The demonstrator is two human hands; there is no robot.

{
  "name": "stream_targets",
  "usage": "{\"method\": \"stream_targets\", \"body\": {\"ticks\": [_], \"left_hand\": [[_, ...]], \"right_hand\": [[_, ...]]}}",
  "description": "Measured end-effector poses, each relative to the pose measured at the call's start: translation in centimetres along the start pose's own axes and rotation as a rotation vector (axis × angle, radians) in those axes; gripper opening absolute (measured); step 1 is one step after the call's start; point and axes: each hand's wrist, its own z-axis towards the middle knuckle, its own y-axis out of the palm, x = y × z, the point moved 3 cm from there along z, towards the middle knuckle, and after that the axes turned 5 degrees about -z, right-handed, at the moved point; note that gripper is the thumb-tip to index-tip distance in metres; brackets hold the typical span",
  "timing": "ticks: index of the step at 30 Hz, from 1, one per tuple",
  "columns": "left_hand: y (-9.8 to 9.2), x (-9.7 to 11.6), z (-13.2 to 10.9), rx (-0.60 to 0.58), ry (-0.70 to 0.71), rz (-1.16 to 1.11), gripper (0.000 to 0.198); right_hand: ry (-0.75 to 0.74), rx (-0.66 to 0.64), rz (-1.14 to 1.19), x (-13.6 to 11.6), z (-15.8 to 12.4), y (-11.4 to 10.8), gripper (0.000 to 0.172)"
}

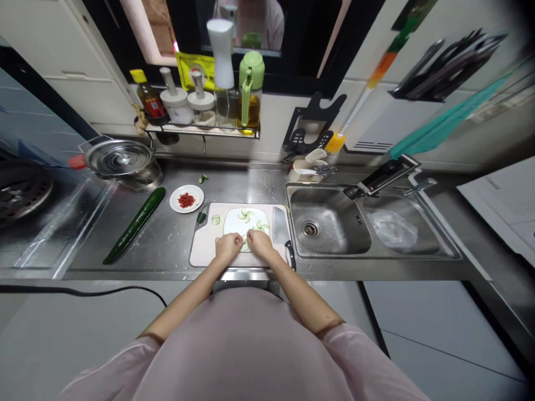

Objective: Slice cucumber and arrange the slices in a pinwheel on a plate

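Note:
My left hand point(229, 248) and my right hand point(259, 244) meet over the near side of a white square plate point(229, 221). Both are closed, fingertips pinched on thin cucumber slices point(245, 245) that lie between them; the fingers partly cover these slices. Two more groups of cucumber slices, fanned like pinwheels, sit on the plate at the back point(246, 215) and at the right point(262, 225). Beneath the plate is a pale cutting board point(203, 253). A few loose slices point(215, 219) rest left of the plate. Along the board's right side lies a knife point(281, 228), its black handle toward me.
A whole cucumber point(134, 225) lies on the steel counter at left. Beyond the board stands a small white dish point(186, 199) of red pieces. A lidded pot point(125, 161) is at the back left. To the right is a double sink point(330, 253); a rack point(200, 131) holds bottles.

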Motion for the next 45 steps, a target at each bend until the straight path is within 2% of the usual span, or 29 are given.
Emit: {"method": "stream_targets", "body": {"ticks": [16, 23, 33, 45], "left_hand": [[0.8, -1.2, 0.7, 0.060, 0.089, 0.037, 0.015], [-0.3, -1.3, 0.9, 0.081, 0.062, -0.022, 0.015], [0.3, -0.1, 1.0, 0.031, 0.008, 0.075, 0.020], [0.4, 0.0, 0.8, 0.036, 0.014, 0.112, 0.019]], "right_hand": [[0.035, 0.039, -0.092, -0.3, -0.5, -0.4, 0.019], [0.172, 0.095, -0.033, 1.5, -1.3, -1.3, 0.023], [0.200, 0.000, -0.046, 0.8, -1.9, -0.4, 0.021], [0.217, -0.014, -0.062, 1.1, -1.8, -0.3, 0.019]]}}
